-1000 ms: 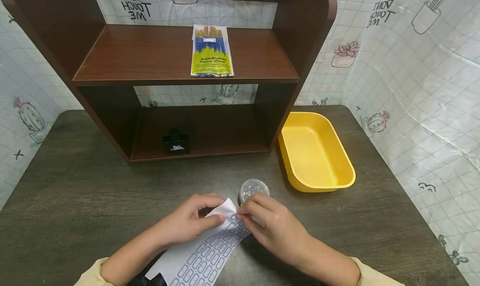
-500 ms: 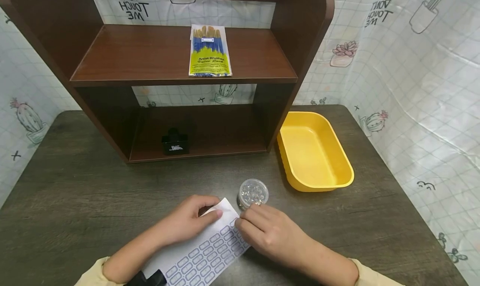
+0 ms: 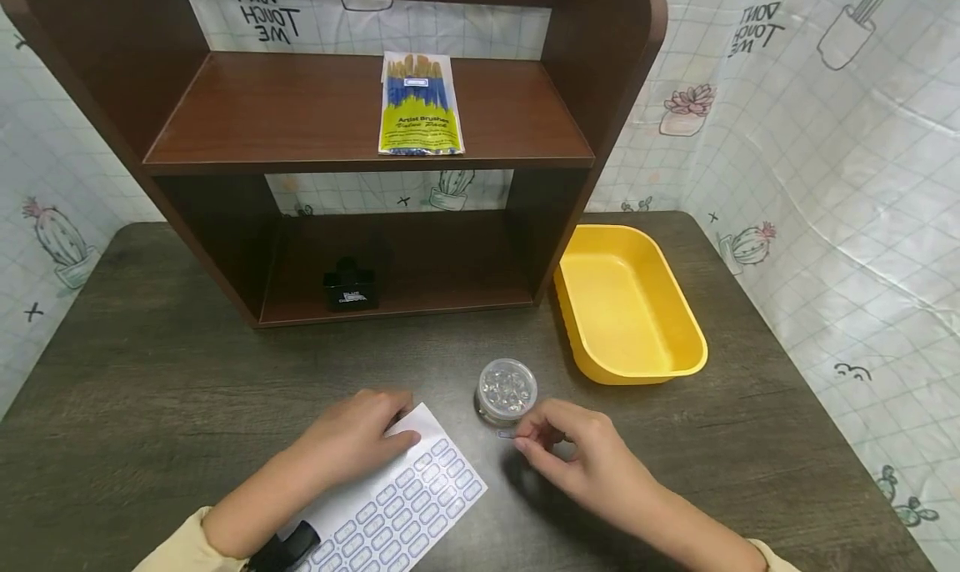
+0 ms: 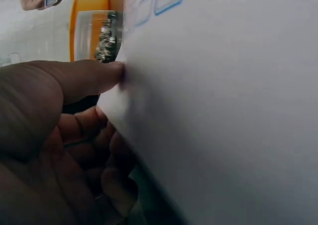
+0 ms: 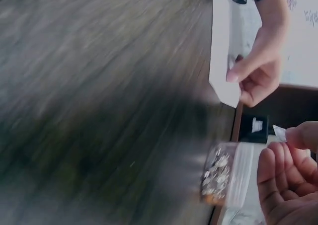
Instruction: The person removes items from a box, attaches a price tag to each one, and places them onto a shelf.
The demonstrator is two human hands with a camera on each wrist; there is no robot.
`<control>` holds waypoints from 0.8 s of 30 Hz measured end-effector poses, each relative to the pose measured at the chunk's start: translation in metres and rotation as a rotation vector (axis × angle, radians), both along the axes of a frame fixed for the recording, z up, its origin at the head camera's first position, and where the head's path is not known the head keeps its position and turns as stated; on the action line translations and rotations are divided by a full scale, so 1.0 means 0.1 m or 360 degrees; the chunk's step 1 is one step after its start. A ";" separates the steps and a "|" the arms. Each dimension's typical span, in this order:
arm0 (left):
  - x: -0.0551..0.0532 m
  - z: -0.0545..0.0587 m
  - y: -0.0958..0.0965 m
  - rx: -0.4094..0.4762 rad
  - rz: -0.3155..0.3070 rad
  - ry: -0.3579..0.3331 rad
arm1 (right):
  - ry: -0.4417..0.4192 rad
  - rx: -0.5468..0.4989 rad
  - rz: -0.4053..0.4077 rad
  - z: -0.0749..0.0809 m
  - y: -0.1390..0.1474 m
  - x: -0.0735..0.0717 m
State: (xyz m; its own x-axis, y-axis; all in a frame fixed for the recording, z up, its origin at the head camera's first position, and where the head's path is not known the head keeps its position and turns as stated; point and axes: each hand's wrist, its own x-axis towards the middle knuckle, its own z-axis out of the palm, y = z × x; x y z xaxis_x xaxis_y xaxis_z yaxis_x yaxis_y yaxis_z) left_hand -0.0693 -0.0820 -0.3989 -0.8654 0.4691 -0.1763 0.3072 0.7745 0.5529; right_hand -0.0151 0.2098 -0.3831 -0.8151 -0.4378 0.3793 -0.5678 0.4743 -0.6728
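A white sheet of blue-bordered labels [image 3: 405,505] slants across the front of the table. My left hand [image 3: 356,439] holds its upper left corner, thumb on top and fingers beneath, as the left wrist view shows. Away from the sheet, my right hand [image 3: 585,451] pinches one small label [image 3: 506,434] between thumb and fingertips; its blue border shows in the left wrist view. Just beyond that label stands a round clear jar [image 3: 507,391] of small shiny pieces. The right wrist view shows the jar [image 5: 223,175] beside the right hand, apart from its fingers.
Behind the hands is a dark brown shelf unit [image 3: 360,168]. Its upper shelf bears a pack of artist brushes [image 3: 420,105] with a similar label on it, its lower one a small black box [image 3: 350,290]. A yellow tray [image 3: 630,305] sits to the right.
My right hand has peeled a label off the sheet and moved right with it, towards the jar's near side. The sheet's bent corner lies flatter, and my left hand has shifted slightly left.
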 end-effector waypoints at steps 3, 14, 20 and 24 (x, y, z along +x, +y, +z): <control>0.00 0.00 0.02 -0.0090 0.0030 0.0051 | -0.0110 0.0058 -0.0117 -0.02 0.06 0.00; -0.06 0.05 0.28 -0.0111 -0.0035 0.0245 | -0.0234 0.0278 -0.0215 -0.09 0.16 -0.11; -0.08 0.07 0.48 0.0055 -0.0078 0.0357 | -0.0299 0.0253 -0.0163 -0.15 0.14 -0.15; -0.06 0.04 0.56 0.0134 -0.0192 0.0379 | -0.0333 0.0222 -0.0140 -0.16 0.12 -0.15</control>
